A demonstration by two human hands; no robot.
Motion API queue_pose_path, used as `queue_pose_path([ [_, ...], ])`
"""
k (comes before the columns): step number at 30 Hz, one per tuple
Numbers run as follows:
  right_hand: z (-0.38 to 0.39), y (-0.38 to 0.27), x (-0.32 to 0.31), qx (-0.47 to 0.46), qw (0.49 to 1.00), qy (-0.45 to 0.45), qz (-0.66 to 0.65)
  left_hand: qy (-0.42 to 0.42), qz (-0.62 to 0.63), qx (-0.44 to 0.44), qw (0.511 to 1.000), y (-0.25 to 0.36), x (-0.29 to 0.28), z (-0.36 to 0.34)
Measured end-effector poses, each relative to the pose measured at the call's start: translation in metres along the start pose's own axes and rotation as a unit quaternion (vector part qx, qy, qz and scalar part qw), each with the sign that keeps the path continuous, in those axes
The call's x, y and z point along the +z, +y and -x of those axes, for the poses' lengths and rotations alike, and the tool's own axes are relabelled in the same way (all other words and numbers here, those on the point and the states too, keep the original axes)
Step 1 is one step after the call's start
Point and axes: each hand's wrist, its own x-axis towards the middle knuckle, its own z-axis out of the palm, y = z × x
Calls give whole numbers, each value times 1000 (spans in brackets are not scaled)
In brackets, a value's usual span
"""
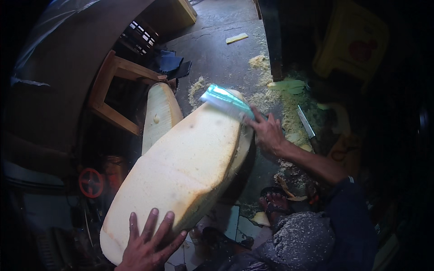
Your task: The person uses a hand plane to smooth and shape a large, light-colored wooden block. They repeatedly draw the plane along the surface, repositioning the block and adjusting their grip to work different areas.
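A long cream foam seat block [181, 149] slants across the middle, rounded at both ends, with yellowed edges. My left hand [151, 244] lies on its near end with the fingers spread. At the far end, my right hand [271, 135] grips a flat, shiny teal-and-white tool [228, 101] that lies across the top of the foam. The tool is blurred, so its exact kind is unclear. Behind the block on the left, a second cream foam piece [160, 110] stands partly hidden by it.
Foam crumbs [260, 97] litter the grey floor. A knife [306, 122] lies to the right of my right forearm. A wooden frame [113, 90] and a red wheel [91, 182] are at the left. A yellow plastic chair [350, 43] stands in shadow at the far right.
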Motion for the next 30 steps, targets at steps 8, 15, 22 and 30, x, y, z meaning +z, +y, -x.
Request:
queue_pose_path([
  [8, 7, -8, 3, 15, 999, -34, -39, -9, 25, 17, 1000, -2, -11, 1],
  [15, 11, 1, 6, 18, 1000, 13, -7, -15, 5, 27, 1000, -1, -19, -3],
  [22, 9, 4, -1, -17, 999, -28, -44, -19, 22, 40, 999, -1, -23, -3],
  [30, 5, 7, 7, -52, 999, -17, -1, 7, 19, 56, 998, -5, -23, -5],
])
